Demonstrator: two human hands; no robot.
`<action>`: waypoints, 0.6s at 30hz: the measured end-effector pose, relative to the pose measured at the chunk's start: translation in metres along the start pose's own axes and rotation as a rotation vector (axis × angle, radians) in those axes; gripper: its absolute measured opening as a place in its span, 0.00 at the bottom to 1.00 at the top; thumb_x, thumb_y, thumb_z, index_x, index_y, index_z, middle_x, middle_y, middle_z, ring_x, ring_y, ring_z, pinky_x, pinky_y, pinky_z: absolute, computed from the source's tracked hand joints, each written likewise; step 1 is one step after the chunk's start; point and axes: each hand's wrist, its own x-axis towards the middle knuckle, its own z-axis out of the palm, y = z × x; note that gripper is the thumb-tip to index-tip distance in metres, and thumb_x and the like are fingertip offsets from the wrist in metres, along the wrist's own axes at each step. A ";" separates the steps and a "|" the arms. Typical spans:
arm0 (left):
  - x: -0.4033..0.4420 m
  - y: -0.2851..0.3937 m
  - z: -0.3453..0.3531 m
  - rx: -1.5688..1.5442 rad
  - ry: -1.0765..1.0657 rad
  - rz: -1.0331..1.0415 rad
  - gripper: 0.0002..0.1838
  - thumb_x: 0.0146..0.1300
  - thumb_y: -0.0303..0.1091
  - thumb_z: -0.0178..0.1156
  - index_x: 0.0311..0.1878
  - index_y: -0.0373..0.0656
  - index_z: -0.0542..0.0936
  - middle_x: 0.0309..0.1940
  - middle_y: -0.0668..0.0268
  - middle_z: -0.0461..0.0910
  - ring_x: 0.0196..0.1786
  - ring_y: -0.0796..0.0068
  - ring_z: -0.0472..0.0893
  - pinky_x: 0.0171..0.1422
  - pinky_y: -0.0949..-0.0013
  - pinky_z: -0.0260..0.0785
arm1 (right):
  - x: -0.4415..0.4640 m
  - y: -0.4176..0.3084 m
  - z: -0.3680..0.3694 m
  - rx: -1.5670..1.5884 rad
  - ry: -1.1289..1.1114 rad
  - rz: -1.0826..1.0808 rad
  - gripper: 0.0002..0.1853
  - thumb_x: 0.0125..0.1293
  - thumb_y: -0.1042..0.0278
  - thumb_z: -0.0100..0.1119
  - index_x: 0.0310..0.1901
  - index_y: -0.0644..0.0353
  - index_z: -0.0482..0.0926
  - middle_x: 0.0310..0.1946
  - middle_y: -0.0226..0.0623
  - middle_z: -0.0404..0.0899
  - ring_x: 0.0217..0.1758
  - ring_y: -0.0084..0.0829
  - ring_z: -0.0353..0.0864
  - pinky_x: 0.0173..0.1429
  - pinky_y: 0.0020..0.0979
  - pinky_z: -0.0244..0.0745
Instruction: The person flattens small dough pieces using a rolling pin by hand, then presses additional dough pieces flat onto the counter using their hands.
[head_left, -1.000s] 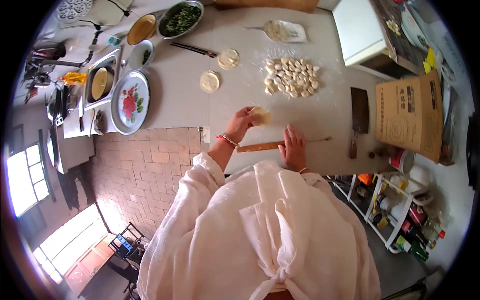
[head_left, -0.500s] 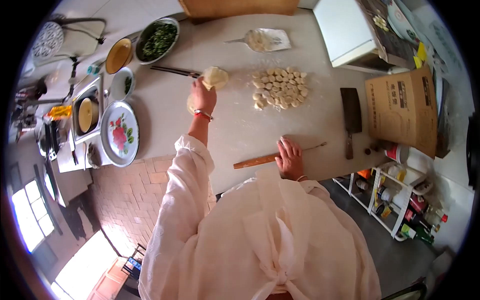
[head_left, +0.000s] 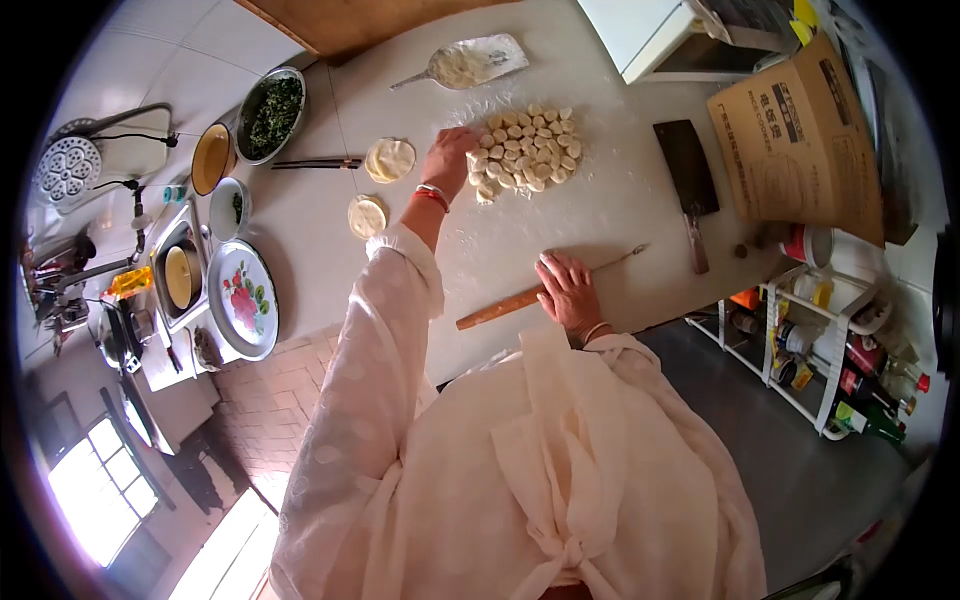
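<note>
My left hand (head_left: 449, 160) is at the left edge of a cluster of small dough pieces (head_left: 530, 148), its fingers drawn together against the outermost ones; whatever they hold is hidden. My right hand (head_left: 568, 290) lies flat over the wooden rolling pin (head_left: 502, 308), fingers stretched out, with the pin's thin end sticking out to the right. Left of the cluster, flat round wrappers (head_left: 390, 160) lie on the table, with another round wrapper (head_left: 367, 215) below them. A metal scoop (head_left: 465, 64) with flour rests above the cluster.
A cleaver (head_left: 686, 168) and a cardboard box (head_left: 800, 140) are on the right. Chopsticks (head_left: 316, 164), a bowl of chopped greens (head_left: 274, 116), a floral tray (head_left: 243, 300) and a sink (head_left: 180, 270) are on the left. A white rack (head_left: 828, 345) stands beyond the table's right front edge.
My left hand carried a wrapper left onto the upper stack, let it go, and moved right to the dough pieces. My right hand remains on the rolling pin. The view has shifted and turned.
</note>
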 end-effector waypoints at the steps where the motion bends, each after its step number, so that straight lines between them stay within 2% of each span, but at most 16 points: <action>1: -0.005 0.004 -0.011 0.002 -0.060 -0.054 0.20 0.59 0.19 0.54 0.54 0.45 0.81 0.56 0.63 0.79 0.62 0.56 0.73 0.67 0.61 0.69 | 0.000 -0.001 0.001 0.001 0.003 0.000 0.28 0.65 0.54 0.60 0.64 0.56 0.72 0.69 0.35 0.65 0.72 0.38 0.62 0.73 0.48 0.55; 2: -0.020 0.011 -0.021 0.085 -0.064 -0.129 0.18 0.60 0.21 0.55 0.53 0.43 0.81 0.54 0.62 0.80 0.59 0.56 0.75 0.64 0.59 0.72 | -0.001 -0.001 0.000 -0.005 0.014 -0.002 0.28 0.65 0.53 0.60 0.64 0.56 0.72 0.69 0.35 0.65 0.72 0.37 0.61 0.73 0.47 0.55; 5: -0.082 0.021 -0.013 0.161 0.036 -0.130 0.18 0.61 0.21 0.55 0.54 0.43 0.80 0.54 0.61 0.80 0.59 0.57 0.75 0.61 0.60 0.74 | -0.001 0.000 -0.002 0.006 0.028 -0.008 0.28 0.65 0.53 0.60 0.64 0.56 0.72 0.69 0.35 0.66 0.72 0.37 0.61 0.74 0.47 0.54; 9: -0.166 0.071 0.013 -0.060 -0.126 0.018 0.19 0.62 0.20 0.54 0.56 0.42 0.79 0.56 0.61 0.78 0.61 0.56 0.74 0.62 0.62 0.74 | -0.001 0.001 -0.003 0.031 0.049 -0.018 0.27 0.65 0.53 0.60 0.62 0.56 0.74 0.68 0.36 0.67 0.72 0.37 0.62 0.74 0.46 0.54; 11: -0.170 0.110 0.012 -0.027 -0.144 0.054 0.19 0.62 0.20 0.53 0.57 0.41 0.78 0.56 0.59 0.78 0.59 0.54 0.76 0.62 0.61 0.74 | -0.001 0.002 -0.004 0.059 0.051 -0.035 0.26 0.65 0.53 0.60 0.61 0.57 0.74 0.68 0.36 0.67 0.72 0.37 0.62 0.74 0.46 0.54; 12: -0.169 0.117 0.017 -0.068 -0.110 -0.005 0.19 0.62 0.20 0.54 0.57 0.40 0.78 0.56 0.57 0.77 0.58 0.53 0.76 0.62 0.60 0.73 | -0.001 0.004 -0.004 0.066 0.054 -0.039 0.26 0.65 0.53 0.60 0.61 0.57 0.74 0.68 0.36 0.67 0.72 0.37 0.62 0.74 0.46 0.54; 15: -0.152 0.119 0.022 -0.136 0.016 -0.095 0.20 0.60 0.19 0.55 0.56 0.39 0.78 0.58 0.58 0.77 0.60 0.53 0.74 0.62 0.58 0.72 | -0.002 0.006 -0.003 0.030 0.060 -0.067 0.26 0.65 0.54 0.60 0.62 0.58 0.74 0.68 0.37 0.67 0.72 0.37 0.62 0.74 0.46 0.54; 18: -0.131 0.113 0.017 -0.133 -0.014 -0.103 0.21 0.57 0.17 0.58 0.55 0.39 0.78 0.57 0.59 0.76 0.60 0.53 0.74 0.63 0.58 0.71 | -0.004 0.012 -0.004 0.008 0.074 -0.048 0.26 0.66 0.55 0.59 0.62 0.58 0.73 0.68 0.37 0.67 0.71 0.38 0.63 0.74 0.47 0.53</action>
